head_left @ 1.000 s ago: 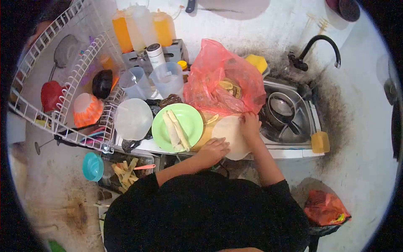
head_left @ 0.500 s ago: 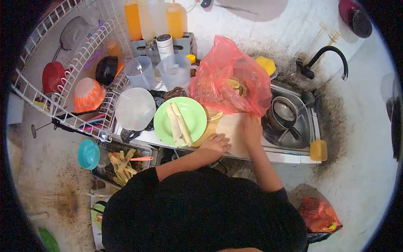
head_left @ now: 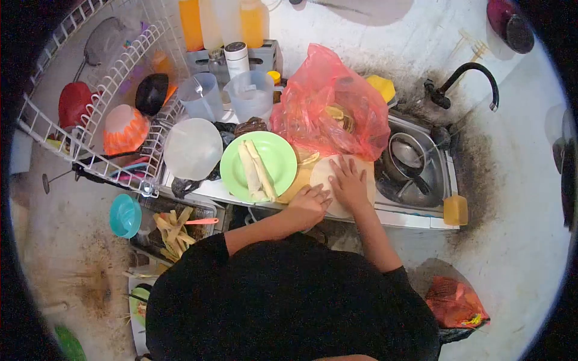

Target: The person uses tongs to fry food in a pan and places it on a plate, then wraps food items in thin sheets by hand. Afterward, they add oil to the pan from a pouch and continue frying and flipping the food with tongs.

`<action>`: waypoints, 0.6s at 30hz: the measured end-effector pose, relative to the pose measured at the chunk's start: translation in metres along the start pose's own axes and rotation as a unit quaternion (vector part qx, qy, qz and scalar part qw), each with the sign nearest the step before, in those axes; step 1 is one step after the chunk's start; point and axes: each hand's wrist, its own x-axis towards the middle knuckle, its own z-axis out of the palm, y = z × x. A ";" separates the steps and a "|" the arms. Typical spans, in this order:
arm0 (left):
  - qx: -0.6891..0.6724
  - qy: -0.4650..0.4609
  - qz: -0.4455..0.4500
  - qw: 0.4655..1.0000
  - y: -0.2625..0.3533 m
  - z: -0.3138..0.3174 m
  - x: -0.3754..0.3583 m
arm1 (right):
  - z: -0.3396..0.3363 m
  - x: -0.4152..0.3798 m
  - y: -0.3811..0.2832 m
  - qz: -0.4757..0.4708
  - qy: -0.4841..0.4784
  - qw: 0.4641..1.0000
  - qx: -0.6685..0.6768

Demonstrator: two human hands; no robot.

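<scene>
A thin round pale wrapper sheet [head_left: 323,172] lies on a wooden board [head_left: 291,191] at the counter's front. My right hand [head_left: 350,185] rests flat on the sheet with its fingers spread. At the sheet's left edge is my left hand [head_left: 308,206], its fingers slightly bent and apart, with nothing visible in them. Left of the board, a green plate [head_left: 282,157] holds long rolled wrappers [head_left: 255,171] side by side. Behind the sheet stands a crumpled red plastic bag [head_left: 313,102], with yellowish-brown pieces [head_left: 340,117] showing through its opening. One small yellowish strip [head_left: 309,159] lies at the board's back.
To the right is a metal sink [head_left: 442,180] with a pot [head_left: 392,171] under a black tap [head_left: 472,67]. A white dish rack [head_left: 123,69] and plastic jugs [head_left: 250,105] stand to the left. Below them, folded yellowish strips [head_left: 174,234] lie on a tray near a turquoise bowl [head_left: 125,215].
My right hand has moved left from the sheet's right edge by the bag and now lies spread on the sheet. My left hand has shifted slightly, with its fingers more bent.
</scene>
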 end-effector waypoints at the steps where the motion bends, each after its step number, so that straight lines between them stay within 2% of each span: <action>1: 0.001 -0.002 -0.002 1.000 0.000 0.000 0.000 | -0.001 -0.002 -0.002 0.014 -0.009 1.000 0.000; 7: 0.009 0.022 -0.027 0.999 -0.004 -0.003 -0.008 | -0.001 -0.014 -0.016 0.016 -0.010 0.999 -0.032; 10: -0.039 -0.004 -0.002 0.999 -0.004 -0.016 -0.009 | -0.001 -0.014 -0.016 0.016 -0.007 1.000 -0.021; 14: -0.139 0.084 0.044 0.986 -0.002 -0.049 -0.015 | 0.016 0.000 -0.007 -0.004 0.043 0.996 0.072; 18: -0.152 0.160 0.043 0.974 -0.010 -0.069 -0.034 | -0.007 0.033 -0.031 -0.115 0.052 0.991 0.048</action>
